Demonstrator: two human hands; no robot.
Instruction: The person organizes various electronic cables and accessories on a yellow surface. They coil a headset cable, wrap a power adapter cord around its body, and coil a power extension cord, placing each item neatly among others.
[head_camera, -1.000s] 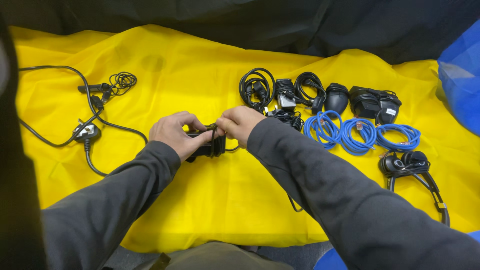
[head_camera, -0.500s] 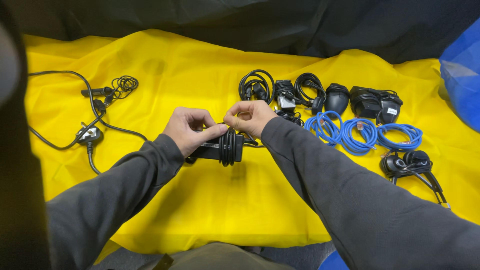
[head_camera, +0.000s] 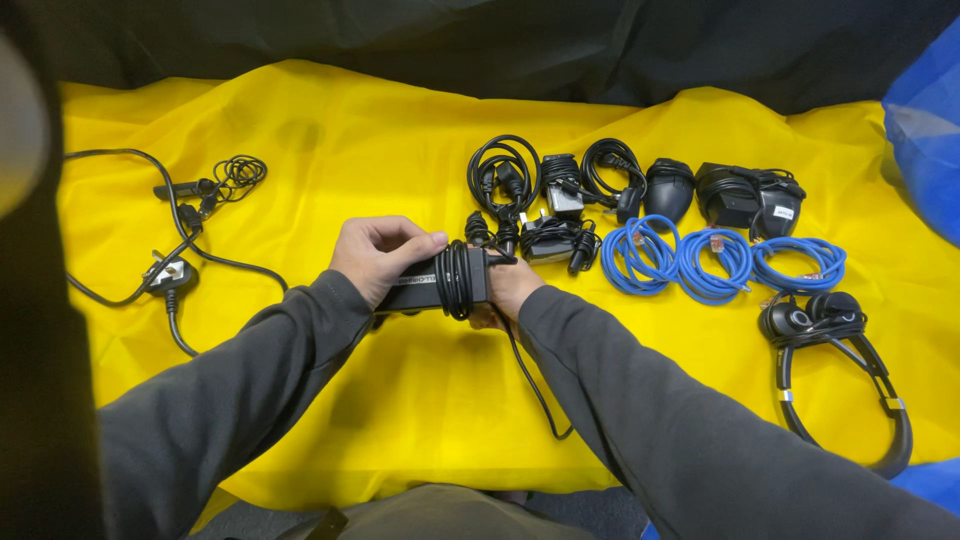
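My left hand (head_camera: 380, 256) grips the left end of a black power adapter brick (head_camera: 425, 288) held over the yellow cloth (head_camera: 300, 120). Its black cable (head_camera: 458, 280) is wound in several turns around the brick's right part. My right hand (head_camera: 510, 290) holds the brick's right end from below, mostly hidden behind it. A loose length of the cable (head_camera: 535, 390) hangs down from my right hand toward the cloth's front edge.
Right of my hands lie coiled black cables (head_camera: 505, 175), a black mouse (head_camera: 668, 190), black chargers (head_camera: 750, 200), three coiled blue cables (head_camera: 715, 262) and a black headset (head_camera: 830, 340). At the left lies a loose black cable with plug (head_camera: 170, 272).
The brick has been turned level and lowered. More cable turns sit around it. My right hand moved from above the brick to its right end, underneath.
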